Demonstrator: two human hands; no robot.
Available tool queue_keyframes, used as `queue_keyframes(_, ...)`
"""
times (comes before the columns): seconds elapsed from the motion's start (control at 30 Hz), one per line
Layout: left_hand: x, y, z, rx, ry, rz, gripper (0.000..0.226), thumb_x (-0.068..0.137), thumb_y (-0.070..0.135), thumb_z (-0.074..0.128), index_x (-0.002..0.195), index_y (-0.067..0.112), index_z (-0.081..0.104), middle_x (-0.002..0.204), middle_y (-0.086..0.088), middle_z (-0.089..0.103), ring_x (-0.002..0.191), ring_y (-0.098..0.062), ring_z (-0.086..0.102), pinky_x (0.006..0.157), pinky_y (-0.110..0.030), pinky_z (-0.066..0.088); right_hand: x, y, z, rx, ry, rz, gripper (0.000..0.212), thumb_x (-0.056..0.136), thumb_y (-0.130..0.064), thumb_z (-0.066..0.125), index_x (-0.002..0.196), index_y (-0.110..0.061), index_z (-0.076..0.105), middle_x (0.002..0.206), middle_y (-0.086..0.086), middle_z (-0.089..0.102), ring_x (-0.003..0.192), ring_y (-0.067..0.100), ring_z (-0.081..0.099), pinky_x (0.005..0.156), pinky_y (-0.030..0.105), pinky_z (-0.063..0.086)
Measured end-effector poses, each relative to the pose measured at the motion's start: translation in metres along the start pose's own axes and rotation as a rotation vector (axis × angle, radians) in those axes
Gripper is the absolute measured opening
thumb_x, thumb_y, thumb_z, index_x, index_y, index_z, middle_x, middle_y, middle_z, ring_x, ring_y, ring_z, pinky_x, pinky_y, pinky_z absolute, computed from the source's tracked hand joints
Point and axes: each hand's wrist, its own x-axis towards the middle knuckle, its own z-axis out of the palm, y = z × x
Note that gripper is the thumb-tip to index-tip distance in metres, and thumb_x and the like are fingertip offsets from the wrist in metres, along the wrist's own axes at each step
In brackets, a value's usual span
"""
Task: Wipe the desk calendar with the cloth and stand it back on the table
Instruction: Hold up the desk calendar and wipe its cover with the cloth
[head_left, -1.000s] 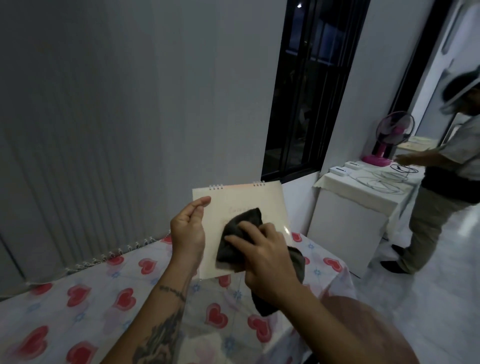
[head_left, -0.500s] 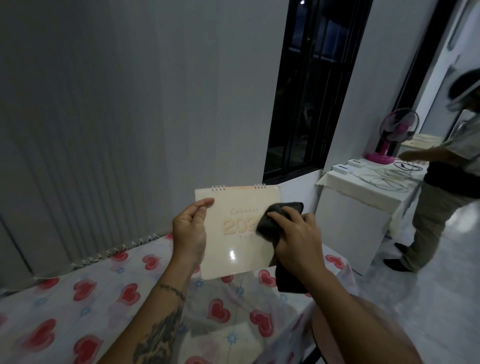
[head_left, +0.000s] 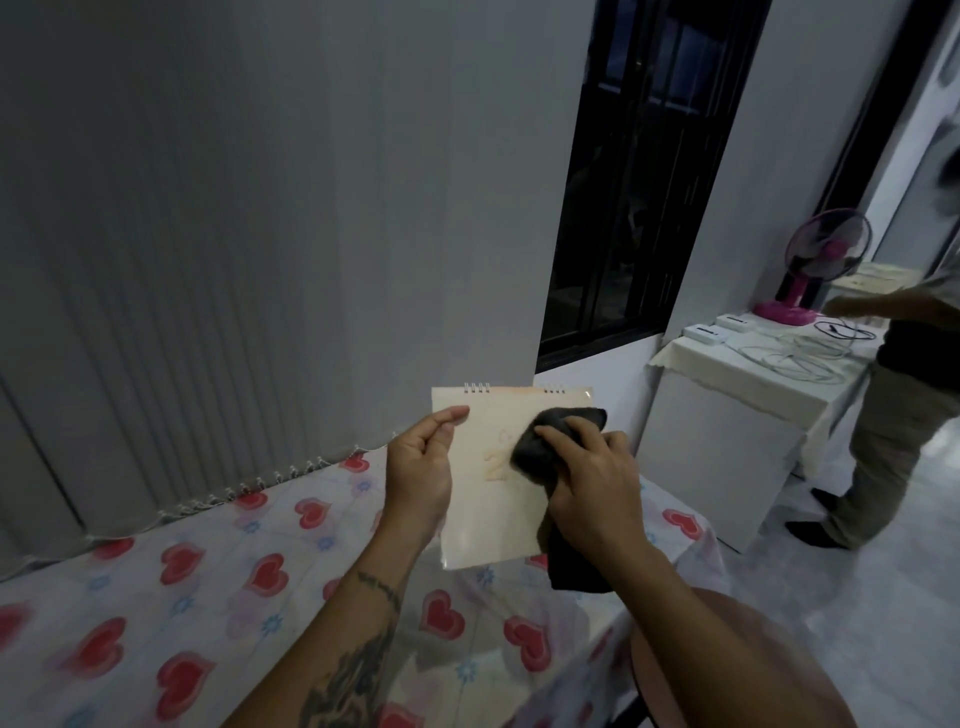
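**Cream calendar held up, dark cloth pressed on its cover**

Cream-coloured and glossy, the desk calendar (head_left: 485, 499) is hanging in the air above the table (head_left: 156, 613), upright, with its wire binding along the top edge. I am pinching its left edge with my left hand (head_left: 418, 475), thumb on the front and fingers wrapping behind. My right hand (head_left: 592, 488) is closing around the cloth (head_left: 540, 441), a dark bundle, and pressing it flat against the upper right part of the cover, covering most of the printed year. A loose tail of the cloth is dangling below my right wrist, just beside the calendar's lower right corner. Under both hands, the table is wearing a pale covering printed with red hearts. Well apart to the right, another person (head_left: 904, 405) is standing at a white side table (head_left: 737, 415) carrying a pink fan (head_left: 810, 270) and coiled cables.
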Motion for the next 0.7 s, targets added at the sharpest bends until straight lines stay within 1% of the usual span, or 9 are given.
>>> queue_keyframes(0.1, -0.002, -0.004, 0.011, 0.041, -0.022, -0.005, 0.036, 0.1, 0.011, 0.05, 0.09, 0.038, 0.073, 0.107, 0.022, 0.07, 0.105, 0.006, 0.061, 0.092, -0.014, 0.046, 0.009, 0.001, 0.001, 0.005, 0.013, 0.029, 0.047, 0.085, -0.019, 0.059, 0.131, -0.028, 0.057, 0.137, 0.0, 0.052, 0.103, 0.023, 0.04, 0.082, 0.034, 0.036)
queue_keyframes(0.17, 0.0, -0.007, 0.017, 0.021, -0.01, -0.016, 0.036, 0.1, 0.009, 0.049, 0.092, 0.035, 0.073, 0.106, 0.021, 0.071, 0.104, 0.007, 0.062, 0.089, -0.01, 0.046, 0.007, 0.003, 0.003, 0.024, -0.033, -0.047, 0.047, 0.085, -0.023, 0.059, 0.131, -0.03, 0.056, 0.139, -0.001, 0.05, 0.104, 0.022, 0.041, 0.084, 0.036, 0.039)
queue_keyframes(0.27, 0.0, -0.014, 0.025, 0.002, 0.045, -0.028, 0.035, 0.099, 0.007, 0.049, 0.093, 0.031, 0.074, 0.102, 0.021, 0.072, 0.101, 0.008, 0.062, 0.088, -0.011, 0.047, -0.002, 0.015, 0.008, 0.062, -0.137, -0.216, 0.045, 0.083, -0.029, 0.062, 0.128, -0.033, 0.058, 0.138, -0.002, 0.052, 0.102, 0.022, 0.044, 0.08, 0.036, 0.042)
queue_keyframes(0.33, -0.001, -0.02, 0.032, 0.022, 0.081, -0.025, 0.035, 0.099, 0.007, 0.049, 0.093, 0.032, 0.073, 0.104, 0.019, 0.071, 0.102, 0.007, 0.062, 0.087, -0.01, 0.046, -0.004, 0.033, 0.012, 0.07, -0.175, -0.267, 0.044, 0.082, -0.028, 0.066, 0.126, -0.031, 0.061, 0.136, -0.001, 0.054, 0.1, 0.023, 0.046, 0.079, 0.038, 0.046)
queue_keyframes(0.47, -0.001, -0.032, 0.052, 0.06, 0.138, -0.059, 0.035, 0.1, 0.006, 0.048, 0.093, 0.03, 0.073, 0.107, 0.013, 0.071, 0.105, 0.0, 0.061, 0.088, -0.013, 0.044, 0.004, 0.07, 0.02, 0.03, -0.172, -0.167, 0.046, 0.084, -0.025, 0.065, 0.129, -0.031, 0.06, 0.138, -0.002, 0.053, 0.103, 0.023, 0.044, 0.084, 0.038, 0.044)
queue_keyframes(0.53, -0.002, -0.037, 0.066, 0.077, 0.148, -0.084, 0.036, 0.1, 0.007, 0.048, 0.091, 0.032, 0.072, 0.105, 0.017, 0.07, 0.104, 0.001, 0.06, 0.086, -0.01, 0.044, 0.013, 0.083, 0.023, 0.01, -0.14, -0.081, 0.047, 0.084, -0.022, 0.062, 0.13, -0.03, 0.057, 0.138, -0.001, 0.052, 0.106, 0.024, 0.042, 0.085, 0.038, 0.042)
queue_keyframes(0.6, -0.006, -0.044, 0.082, 0.107, 0.161, -0.111, 0.036, 0.101, 0.01, 0.048, 0.089, 0.035, 0.072, 0.102, 0.025, 0.067, 0.104, 0.003, 0.059, 0.088, -0.013, 0.045, 0.023, 0.09, 0.025, 0.022, -0.123, -0.027, 0.047, 0.085, -0.02, 0.06, 0.132, -0.028, 0.056, 0.137, 0.002, 0.052, 0.107, 0.025, 0.042, 0.085, 0.038, 0.04)
queue_keyframes(0.67, -0.01, -0.051, 0.095, 0.125, 0.184, -0.14, 0.035, 0.101, 0.012, 0.047, 0.091, 0.036, 0.071, 0.102, 0.027, 0.065, 0.103, 0.002, 0.058, 0.089, -0.016, 0.046, 0.028, 0.095, 0.027, 0.042, -0.144, -0.038, 0.045, 0.089, -0.023, 0.058, 0.133, -0.028, 0.055, 0.139, 0.002, 0.051, 0.108, 0.025, 0.042, 0.086, 0.037, 0.039)
queue_keyframes(0.7, -0.012, -0.055, 0.099, 0.133, 0.195, -0.148, 0.036, 0.101, 0.012, 0.046, 0.091, 0.036, 0.071, 0.103, 0.027, 0.065, 0.104, 0.002, 0.058, 0.089, -0.015, 0.045, 0.028, 0.097, 0.029, 0.053, -0.168, -0.068, 0.044, 0.09, -0.026, 0.057, 0.134, -0.03, 0.053, 0.14, 0.002, 0.05, 0.109, 0.025, 0.042, 0.088, 0.037, 0.039)
